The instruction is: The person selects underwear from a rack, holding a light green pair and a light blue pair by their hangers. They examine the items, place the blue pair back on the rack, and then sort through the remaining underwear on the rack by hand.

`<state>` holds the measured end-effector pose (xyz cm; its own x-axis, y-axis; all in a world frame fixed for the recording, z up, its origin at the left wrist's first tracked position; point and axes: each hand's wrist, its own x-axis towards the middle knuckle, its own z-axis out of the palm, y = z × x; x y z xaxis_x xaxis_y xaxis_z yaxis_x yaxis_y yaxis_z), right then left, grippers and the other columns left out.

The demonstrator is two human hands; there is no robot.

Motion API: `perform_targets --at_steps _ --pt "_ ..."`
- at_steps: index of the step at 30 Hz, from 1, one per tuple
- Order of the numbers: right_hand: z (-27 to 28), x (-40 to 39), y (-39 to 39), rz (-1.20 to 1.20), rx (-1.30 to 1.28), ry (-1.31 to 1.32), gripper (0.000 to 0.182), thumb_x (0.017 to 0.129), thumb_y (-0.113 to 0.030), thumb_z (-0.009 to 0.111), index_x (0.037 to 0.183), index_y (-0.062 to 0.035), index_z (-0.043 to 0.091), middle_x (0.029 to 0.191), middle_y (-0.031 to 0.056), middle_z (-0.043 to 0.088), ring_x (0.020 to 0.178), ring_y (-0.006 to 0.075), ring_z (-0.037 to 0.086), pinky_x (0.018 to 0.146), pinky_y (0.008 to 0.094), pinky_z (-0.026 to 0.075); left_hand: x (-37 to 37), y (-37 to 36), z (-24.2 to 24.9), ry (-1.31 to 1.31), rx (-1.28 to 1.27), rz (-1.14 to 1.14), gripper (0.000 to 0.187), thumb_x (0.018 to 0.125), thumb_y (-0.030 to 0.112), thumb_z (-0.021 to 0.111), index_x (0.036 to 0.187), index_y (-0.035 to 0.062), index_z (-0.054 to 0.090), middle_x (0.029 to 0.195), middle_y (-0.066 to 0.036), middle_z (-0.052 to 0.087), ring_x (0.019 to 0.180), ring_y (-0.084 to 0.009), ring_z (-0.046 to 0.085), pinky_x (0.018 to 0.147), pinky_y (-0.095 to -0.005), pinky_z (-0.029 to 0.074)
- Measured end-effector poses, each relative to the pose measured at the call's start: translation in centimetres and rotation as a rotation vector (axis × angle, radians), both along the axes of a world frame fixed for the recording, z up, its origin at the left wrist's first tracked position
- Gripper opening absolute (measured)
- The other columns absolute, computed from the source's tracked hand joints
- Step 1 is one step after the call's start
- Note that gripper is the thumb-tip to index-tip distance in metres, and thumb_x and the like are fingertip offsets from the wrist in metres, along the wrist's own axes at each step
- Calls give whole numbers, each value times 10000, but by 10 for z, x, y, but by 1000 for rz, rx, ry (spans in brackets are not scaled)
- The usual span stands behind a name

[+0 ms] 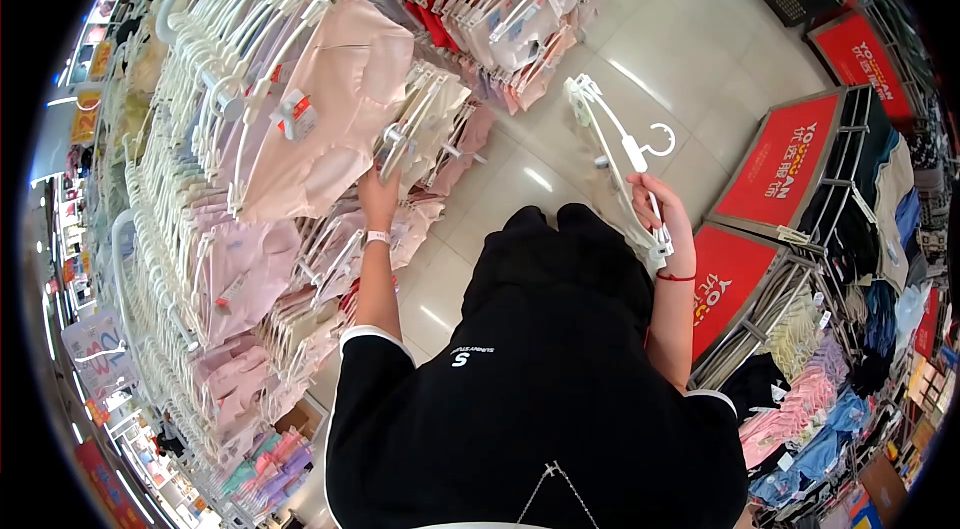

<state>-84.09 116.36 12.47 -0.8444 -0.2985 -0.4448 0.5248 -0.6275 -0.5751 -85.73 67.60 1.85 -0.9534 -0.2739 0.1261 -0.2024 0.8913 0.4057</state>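
Over tiled floor (640,24): white hanger (629,144), cream garment (612,191), right fingers (654,197) clasping hanger; left fingers (384,175) unclear.

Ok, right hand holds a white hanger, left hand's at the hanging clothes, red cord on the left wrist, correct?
Wrong wrist: head view shows the red cord on the right. Right hand with white hanger, left hand at the hanging clothes: both correct.

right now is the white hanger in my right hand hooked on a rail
No, the right hand holds the white hanger, and its hook shows with no rail through it, against the tiled floor.
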Motion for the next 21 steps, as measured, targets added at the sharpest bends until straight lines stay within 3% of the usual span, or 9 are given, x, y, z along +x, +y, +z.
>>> perform_targets --at_steps 2,5,9,14,17,18,21 --pt "0 1 3 2 15 2 274 915 -174 453 967 68 570 575 17 480 344 41 313 347 183 296 16 18 11 160 -208 -38 532 758 258 655 1190 8 473 1137 -248 504 1069 -380 470 912 -426 370" --pt "-4 -2 6 41 19 7 275 914 -186 454 960 59 569 556 16 461 337 48 304 347 185 294 40 44 14 227 -246 -49 624 739 271 656 1233 -20 410 1283 -265 338 1174 -430 328 987 -485 274" --pt "-8 -7 7 124 55 21 281 931 -186 419 965 50 567 539 6 427 340 51 296 343 191 253 64 100 7 176 -83 -93 662 739 230 661 1274 -7 354 1301 -259 320 1184 -425 326 1000 -486 269" --pt "29 -11 -3 276 14 74 268 920 -188 442 911 44 575 533 7 450 336 43 315 333 184 257 58 184 9 148 261 -123 743 736 222 684 1323 12 279 1336 -248 259 1226 -412 283 1036 -450 234" --pt "73 -12 -3 376 -85 123 270 909 -181 455 879 59 576 547 43 510 318 45 324 314 181 277 43 205 -7 204 321 -75 745 748 220 678 1333 14 265 1324 -253 269 1235 -408 274 1045 -431 224" --pt "85 -12 -1 397 -111 139 271 903 -171 459 869 71 575 546 63 526 314 45 325 310 180 282 40 209 -16 187 417 -51 658 829 254 598 1335 5 258 1337 -243 270 1254 -368 274 1046 -415 224" --pt "106 -17 10 445 -114 195 265 905 -156 447 854 76 563 515 57 496 306 49 310 302 185 278 30 218 -39 89 916 -10 590 892 299 504 1332 -7 258 1330 -195 330 1244 -300 325 1039 -401 252"
